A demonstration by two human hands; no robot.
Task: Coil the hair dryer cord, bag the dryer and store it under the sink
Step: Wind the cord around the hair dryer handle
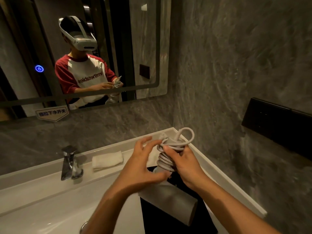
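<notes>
Several cord turns wrap the hair dryer handle above the black bag; right hand clamps them against slipping, left hand, spread and empty, hovers by the loose loop.

one head-worn, wide-angle view. it faces forward and down, close over the sink counter. the mirror, ahead at upper left, reflects the wearer's headset.

right grip curled round the coiled cord, left grip beside it, fingers spread.
</notes>
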